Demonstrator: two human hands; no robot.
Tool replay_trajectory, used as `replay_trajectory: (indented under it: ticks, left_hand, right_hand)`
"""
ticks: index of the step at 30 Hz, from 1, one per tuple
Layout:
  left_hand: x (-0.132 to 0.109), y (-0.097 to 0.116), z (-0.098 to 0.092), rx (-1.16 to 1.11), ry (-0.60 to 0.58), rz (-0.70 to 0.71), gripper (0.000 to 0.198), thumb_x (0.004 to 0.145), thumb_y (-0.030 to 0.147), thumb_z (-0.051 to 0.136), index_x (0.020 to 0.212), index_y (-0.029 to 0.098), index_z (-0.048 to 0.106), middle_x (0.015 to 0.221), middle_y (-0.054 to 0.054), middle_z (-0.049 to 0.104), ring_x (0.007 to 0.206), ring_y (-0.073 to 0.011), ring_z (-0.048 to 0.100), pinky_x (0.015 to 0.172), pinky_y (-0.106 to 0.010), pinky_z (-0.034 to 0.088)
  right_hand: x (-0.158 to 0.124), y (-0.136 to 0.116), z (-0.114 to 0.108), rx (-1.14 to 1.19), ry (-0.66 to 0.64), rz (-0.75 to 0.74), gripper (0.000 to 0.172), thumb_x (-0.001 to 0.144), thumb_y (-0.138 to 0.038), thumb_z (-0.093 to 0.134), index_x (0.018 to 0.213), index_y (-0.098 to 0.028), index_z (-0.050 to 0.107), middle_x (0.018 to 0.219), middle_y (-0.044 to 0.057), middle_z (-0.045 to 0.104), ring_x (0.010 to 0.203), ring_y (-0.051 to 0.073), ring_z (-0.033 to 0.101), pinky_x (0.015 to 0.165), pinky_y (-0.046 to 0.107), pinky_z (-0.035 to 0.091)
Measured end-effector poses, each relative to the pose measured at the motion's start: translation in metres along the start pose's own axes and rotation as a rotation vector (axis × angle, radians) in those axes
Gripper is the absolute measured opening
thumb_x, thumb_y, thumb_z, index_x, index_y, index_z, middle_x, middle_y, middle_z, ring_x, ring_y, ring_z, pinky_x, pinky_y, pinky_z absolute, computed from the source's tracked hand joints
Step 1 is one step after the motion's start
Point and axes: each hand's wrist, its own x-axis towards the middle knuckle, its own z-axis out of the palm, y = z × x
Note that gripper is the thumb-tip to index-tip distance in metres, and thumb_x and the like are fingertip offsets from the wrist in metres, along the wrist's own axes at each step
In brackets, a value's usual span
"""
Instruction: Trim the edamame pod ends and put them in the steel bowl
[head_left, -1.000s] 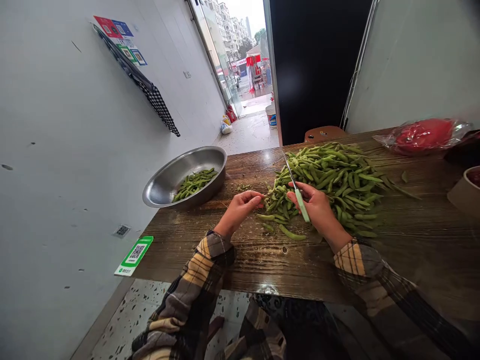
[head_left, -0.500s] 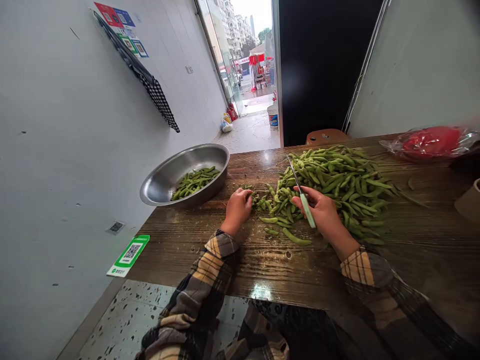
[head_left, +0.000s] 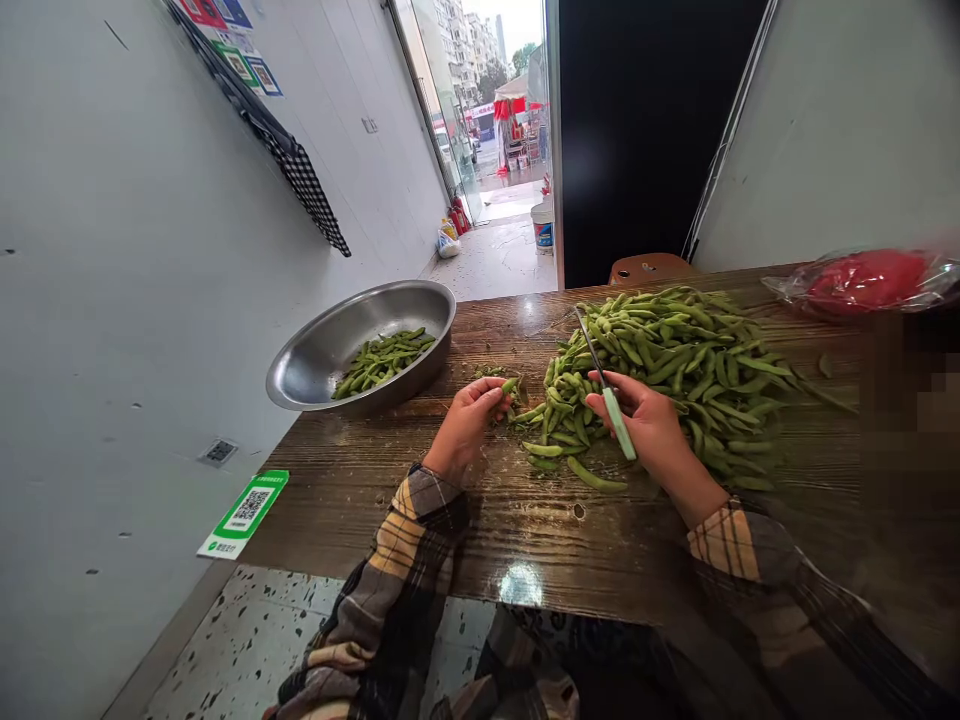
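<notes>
My left hand (head_left: pixel 466 425) is closed, pinching a green soybean pod (head_left: pixel 510 385) between thumb and fingertips just above the table. In my right hand (head_left: pixel 651 428) is a knife (head_left: pixel 618 422) with a pale green handle, its thin blade slanting up and to the left. Beyond and beside that hand lies a large heap of soybean pods (head_left: pixel 694 350), with a few loose pods (head_left: pixel 594 476) at its near edge. A steel basin (head_left: pixel 300 375) stands at the left, tilted in view, with some pods (head_left: pixel 382 360) in it.
Small green trimmings (head_left: pixel 491 371) lie on the dark wooden table (head_left: pixel 352 490) near my left hand. A green QR-code card (head_left: pixel 247 512) sits at the left edge. At the far right is a red item in clear plastic (head_left: pixel 870 280). A stool (head_left: pixel 651 268) stands behind the table.
My left hand has lifted slightly and turned, and a pod now shows in its fingertips. My right hand holds the knife almost as before. The view has shifted a little.
</notes>
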Motion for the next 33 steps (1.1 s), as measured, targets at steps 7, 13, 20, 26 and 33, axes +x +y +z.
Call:
replay_trajectory:
  ticks: [7,13,20,26,33]
  left_hand:
    - [-0.009,0.005,0.007,-0.246,-0.106,-0.089,0.025,0.072,0.026,0.073,0.09,0.015,0.061,0.077,-0.003,0.065,0.067,-0.0109,0.059,0.059,-0.021,0.043]
    - [-0.01,0.003,0.005,-0.272,-0.142,-0.082,0.024,0.074,0.027,0.072,0.091,0.014,0.061,0.079,-0.003,0.066,0.068,-0.0107,0.059,0.064,-0.022,0.045]
    - [-0.01,0.002,0.004,-0.209,-0.134,-0.023,0.024,0.074,0.028,0.072,0.091,0.015,0.062,0.081,-0.003,0.064,0.072,-0.0112,0.058,0.066,-0.023,0.044]
    - [-0.007,-0.001,0.001,-0.108,-0.033,0.098,0.02,0.073,0.03,0.071,0.089,0.017,0.066,0.101,-0.005,0.065,0.089,-0.0151,0.057,0.077,-0.026,0.044]
    - [-0.01,0.005,0.004,-0.122,-0.095,0.117,0.016,0.077,0.029,0.068,0.087,0.018,0.063,0.125,-0.009,0.061,0.121,-0.0233,0.049,0.098,-0.033,0.039]
  right_hand:
    - [-0.001,0.003,0.002,-0.058,-0.066,-0.018,0.054,0.076,-0.049,0.067,0.118,-0.016,0.066,0.085,0.006,0.073,0.08,0.022,0.066,0.068,0.033,0.053]
    - [-0.004,0.005,0.003,-0.189,-0.135,-0.005,0.054,0.074,-0.047,0.069,0.119,-0.018,0.066,0.103,0.009,0.074,0.086,0.025,0.067,0.079,0.038,0.053]
    - [-0.008,-0.002,0.007,-0.342,-0.147,-0.073,0.05,0.074,-0.046,0.068,0.116,-0.018,0.068,0.107,0.011,0.073,0.092,0.029,0.068,0.083,0.043,0.053]
    - [-0.011,-0.005,0.007,-0.386,-0.242,-0.111,0.055,0.075,-0.045,0.069,0.121,-0.016,0.064,0.109,0.011,0.071,0.089,0.026,0.067,0.075,0.036,0.055]
    - [-0.012,-0.006,0.006,-0.407,-0.275,-0.102,0.055,0.075,-0.044,0.069,0.122,-0.016,0.063,0.106,0.01,0.07,0.087,0.024,0.066,0.072,0.034,0.054]
